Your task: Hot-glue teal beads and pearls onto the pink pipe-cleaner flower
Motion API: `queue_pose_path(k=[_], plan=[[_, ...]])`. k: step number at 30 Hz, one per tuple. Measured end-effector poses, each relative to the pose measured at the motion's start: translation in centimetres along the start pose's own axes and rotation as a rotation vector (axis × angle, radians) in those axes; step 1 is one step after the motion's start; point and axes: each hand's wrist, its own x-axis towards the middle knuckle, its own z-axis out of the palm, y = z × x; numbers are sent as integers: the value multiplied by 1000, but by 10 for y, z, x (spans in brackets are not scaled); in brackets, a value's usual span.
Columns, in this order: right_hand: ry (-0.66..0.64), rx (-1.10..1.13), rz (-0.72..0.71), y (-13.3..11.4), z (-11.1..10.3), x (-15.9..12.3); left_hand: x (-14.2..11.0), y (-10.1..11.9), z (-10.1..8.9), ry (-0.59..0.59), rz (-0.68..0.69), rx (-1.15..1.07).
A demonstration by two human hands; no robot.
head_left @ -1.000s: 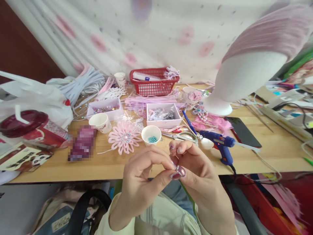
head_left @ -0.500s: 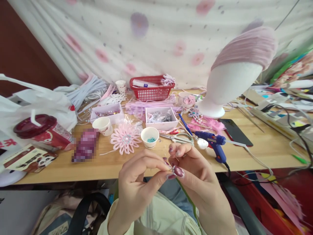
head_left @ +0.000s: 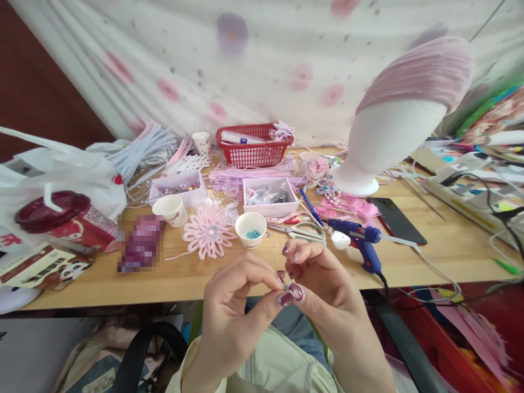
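Note:
Just in front of the table's near edge, my left hand (head_left: 241,308) and my right hand (head_left: 331,300) meet, thumbs and index fingers pinched together. Whatever lies between the fingertips is tiny and hidden by the nails. The other fingers of my right hand curl loosely upward. Beyond my hands stands a paper cup (head_left: 250,230) with turquoise beads at its bottom. To its left lies a pink looped flower (head_left: 210,231) with small beads at its centre. Scissors (head_left: 298,232) rest right of the cup, and a blue glue gun (head_left: 360,240) lies farther right.
A red basket (head_left: 254,146), a white box (head_left: 271,197) of small parts and lilac strips fill the back. At the left are a lidded drink cup (head_left: 65,221) and another paper cup (head_left: 170,211). A white mannequin head (head_left: 395,136) and a dark phone (head_left: 399,221) are at the right.
My hands stay pinched together at nearly the same spot, the fingertips shifted slightly. The view has turned a little, so the things at the sides appear farther outward.

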Motion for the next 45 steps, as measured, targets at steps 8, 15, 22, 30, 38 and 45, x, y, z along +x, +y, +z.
queue_pose_path(k=[8, 15, 22, 30, 38, 45], plan=[[-7, 46, 24, -3, 4, -2, 2, 6, -6, -61, 162, 190], [21, 52, 52, -3, 2, -2, 2, 7, -4, -11, 168, 317], [6, 69, 77, 0, 3, 0, 4, 10, -2, 1, 167, 369], [52, -6, 52, 6, 2, 0, 0, 10, -1, 51, 107, 462], [158, -97, 20, 10, 7, -1, -4, 4, 4, 127, 32, 450], [246, -183, -47, 19, 9, 2, -6, 0, 17, 267, -38, 394]])
